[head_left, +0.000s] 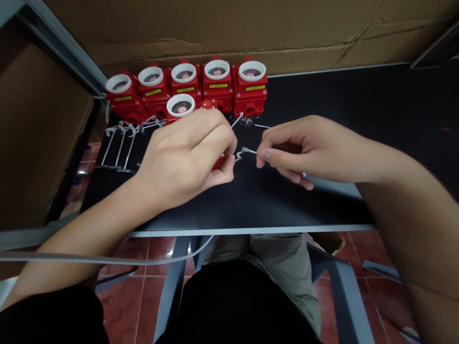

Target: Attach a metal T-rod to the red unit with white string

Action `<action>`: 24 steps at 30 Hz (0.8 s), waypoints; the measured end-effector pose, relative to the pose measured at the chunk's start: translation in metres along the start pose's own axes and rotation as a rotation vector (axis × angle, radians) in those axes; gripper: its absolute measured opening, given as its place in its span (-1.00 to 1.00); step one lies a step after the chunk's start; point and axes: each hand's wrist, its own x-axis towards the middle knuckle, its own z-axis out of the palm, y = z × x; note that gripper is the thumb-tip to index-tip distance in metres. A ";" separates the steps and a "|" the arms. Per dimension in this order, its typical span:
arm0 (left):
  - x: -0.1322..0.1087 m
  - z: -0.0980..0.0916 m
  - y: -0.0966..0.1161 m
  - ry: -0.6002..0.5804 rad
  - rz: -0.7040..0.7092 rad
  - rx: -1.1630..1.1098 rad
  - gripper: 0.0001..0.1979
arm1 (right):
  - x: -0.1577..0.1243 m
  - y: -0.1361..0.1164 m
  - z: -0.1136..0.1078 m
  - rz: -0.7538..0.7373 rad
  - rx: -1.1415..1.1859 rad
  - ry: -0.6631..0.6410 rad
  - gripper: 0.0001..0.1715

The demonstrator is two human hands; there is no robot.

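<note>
My left hand (193, 148) is closed, thumb and forefinger pinching a whitish cord (238, 155). Behind and beneath it stands a red alarm box (181, 105) with a white ring on its front, mostly covered by the hand. The cord's other end is attached to the tip of a thin metal rod (251, 151), apparently a small hammer. My right hand (297, 150) pinches that rod between thumb and fingers, just right of the left hand; a shiny bit shows below the palm.
Several similar red boxes (251, 88) stand in a row along the cardboard wall (229, 28). T-shaped metal hammers (119, 149) with cords lie on the black table (233, 210) at left. Small scraps (247, 121) and another thin rod (261, 126) lie behind my hands.
</note>
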 end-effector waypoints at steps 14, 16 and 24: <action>0.007 -0.003 0.005 -0.028 0.003 -0.202 -0.88 | -0.006 -0.010 0.002 -0.005 0.028 -0.049 -0.78; 0.007 -0.006 0.006 -0.055 -0.007 -0.230 -0.91 | -0.006 -0.010 0.002 0.002 0.006 -0.044 -0.78; 0.006 -0.005 0.003 -0.079 0.044 -0.172 -0.81 | -0.004 -0.010 0.003 0.022 0.001 -0.036 -0.78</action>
